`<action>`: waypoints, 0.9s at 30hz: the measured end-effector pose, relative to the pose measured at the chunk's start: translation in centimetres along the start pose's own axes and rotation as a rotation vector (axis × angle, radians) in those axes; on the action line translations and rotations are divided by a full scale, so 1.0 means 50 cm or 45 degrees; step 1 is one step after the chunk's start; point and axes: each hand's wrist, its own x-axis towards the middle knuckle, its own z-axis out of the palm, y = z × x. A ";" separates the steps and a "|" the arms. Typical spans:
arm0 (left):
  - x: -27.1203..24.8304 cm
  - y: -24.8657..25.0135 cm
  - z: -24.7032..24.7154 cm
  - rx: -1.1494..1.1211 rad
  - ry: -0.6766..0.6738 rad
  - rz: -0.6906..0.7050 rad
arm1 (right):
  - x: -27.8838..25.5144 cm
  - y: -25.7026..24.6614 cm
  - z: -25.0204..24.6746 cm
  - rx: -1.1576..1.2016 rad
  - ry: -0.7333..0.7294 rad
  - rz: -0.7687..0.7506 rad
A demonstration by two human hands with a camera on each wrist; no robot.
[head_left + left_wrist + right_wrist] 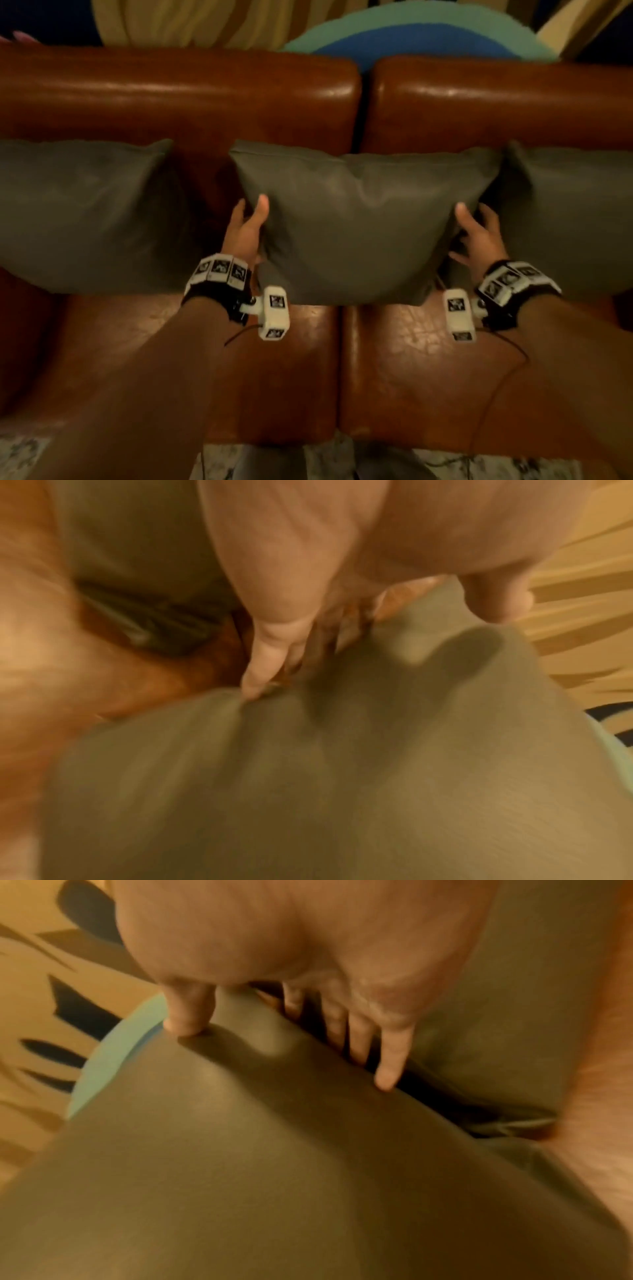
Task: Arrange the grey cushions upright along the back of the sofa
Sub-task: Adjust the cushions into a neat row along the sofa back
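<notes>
While both hands clasp it, the middle cushion (363,219) stands upright against the sofa (178,99) back, straddling the seam between the two brown backrests, its lower edge on the seat. The left hand (247,229) grips the cushion's left edge: its thumb lies on the front face and its fingers (263,658) go round behind, digging into the grey fabric where it creases. The right hand (478,231) grips the right edge the same way, thumb pressed into the front face, fingers (390,1056) straight down in the narrow gap behind the edge.

Left of the left hand, well apart from it, a second cushion (78,212) leans upright against the backrest, with bare leather showing between the two. Just right of the right hand, a third cushion (568,219) stands upright too; its near edge meets or slightly overlaps the middle one, and the right hand's fingers sit between them.

Each wrist wears a black band with white marker blocks (219,270) and a small white camera unit (274,313) with a thin cable. Beyond the hands, over the sofa back, lie a blue-and-teal round rug (421,37) and striped beige fabric (178,20).
</notes>
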 end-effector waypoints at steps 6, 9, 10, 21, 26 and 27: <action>-0.026 0.013 0.051 -0.209 0.049 0.241 | -0.024 -0.011 0.034 0.245 -0.163 -0.101; -0.018 -0.016 0.022 -0.157 0.130 0.281 | -0.034 0.025 0.035 0.233 -0.199 -0.116; -0.013 -0.023 0.015 -0.131 0.114 0.277 | -0.035 0.034 0.036 0.201 -0.197 -0.109; 0.006 0.005 0.032 -0.096 0.028 0.173 | -0.014 -0.005 0.061 0.032 -0.065 -0.125; 0.009 -0.001 -0.012 0.011 -0.043 0.156 | -0.031 0.003 0.046 0.034 -0.045 -0.120; 0.003 -0.008 -0.024 0.032 -0.035 0.162 | -0.040 0.013 0.039 0.043 -0.024 -0.125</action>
